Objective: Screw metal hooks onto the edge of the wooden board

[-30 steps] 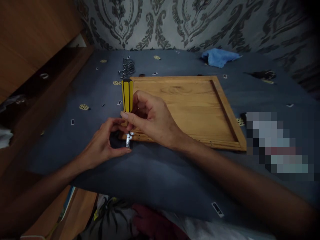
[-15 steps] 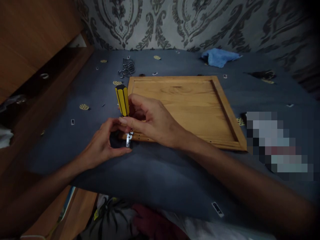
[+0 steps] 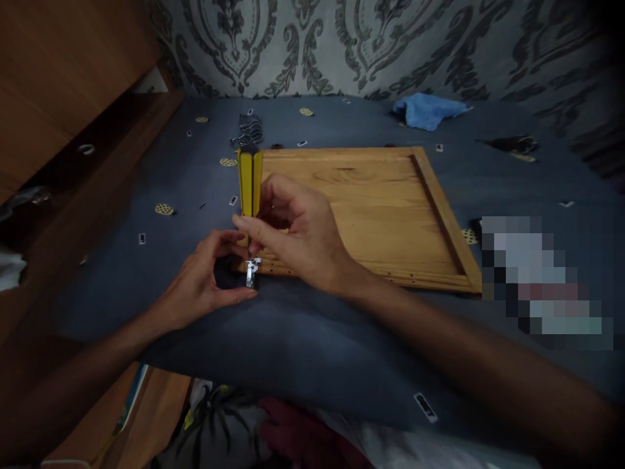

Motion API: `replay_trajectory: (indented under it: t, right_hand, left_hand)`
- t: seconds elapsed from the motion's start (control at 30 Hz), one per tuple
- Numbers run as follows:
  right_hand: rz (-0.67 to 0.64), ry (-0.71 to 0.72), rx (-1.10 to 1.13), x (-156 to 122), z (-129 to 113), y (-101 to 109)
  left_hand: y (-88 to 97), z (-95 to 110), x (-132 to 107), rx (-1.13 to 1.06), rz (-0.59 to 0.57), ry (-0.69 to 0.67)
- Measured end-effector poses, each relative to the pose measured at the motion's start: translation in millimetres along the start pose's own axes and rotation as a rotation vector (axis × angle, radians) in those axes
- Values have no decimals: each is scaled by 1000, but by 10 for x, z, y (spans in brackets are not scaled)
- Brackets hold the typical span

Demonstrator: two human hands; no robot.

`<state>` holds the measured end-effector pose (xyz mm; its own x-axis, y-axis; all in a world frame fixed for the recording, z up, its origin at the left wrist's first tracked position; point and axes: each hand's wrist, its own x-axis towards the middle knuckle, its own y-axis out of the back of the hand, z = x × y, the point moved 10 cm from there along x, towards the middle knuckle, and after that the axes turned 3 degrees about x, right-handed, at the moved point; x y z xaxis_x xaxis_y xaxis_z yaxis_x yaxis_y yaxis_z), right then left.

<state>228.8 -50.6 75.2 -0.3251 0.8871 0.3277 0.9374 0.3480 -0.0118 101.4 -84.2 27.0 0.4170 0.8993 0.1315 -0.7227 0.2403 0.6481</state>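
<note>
Yellow-black screwdriver handle (image 3: 249, 182) is back upright vs before; R hand (image 3: 297, 238) grips it, tip seated on small silver metal bracket (image 3: 251, 272). L hand (image 3: 202, 283) pinches bracket steady at framed wooden panel's (image 3: 371, 208) 7 o'clock corner.

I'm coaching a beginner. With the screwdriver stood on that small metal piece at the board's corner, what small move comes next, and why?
Probably a short downward-pressed twist of the yellow-and-black-handled screwdriver by the right hand. It stands upright, tip at the small silver metal bracket on the near left corner of the flat wooden panel, and the left hand pinches that bracket.
</note>
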Motion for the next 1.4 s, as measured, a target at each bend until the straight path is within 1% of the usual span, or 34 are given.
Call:
replay_trajectory:
  t: [0.07, 0.17, 0.37, 0.73, 0.97, 1.1, 1.4]
  right_hand:
    - [40, 15, -7, 15, -50, 52]
    - [23, 15, -38, 43, -52, 56]
    - [-10, -7, -23, 70, 113, 48]
    - [-58, -19, 74, 41, 182, -24]
    - [-65, 2, -54, 26, 120, -33]
    - [-56, 7, -48, 19, 95, -40]
    - [-100, 17, -86, 5, 87, -68]
  left_hand:
    - [-9, -33, -5, 0, -4, 19]
    - [-20, -65, -1, -29, -11, 46]
    - [-21, -81, 9, -28, -21, 98]
    - [-10, -75, 4, 6, -2, 51]
    - [-6, -67, 3, -2, 14, 25]
    - [-9, -71, 1, -6, 7, 30]
    - [-14, -37, 11, -19, -6, 15]
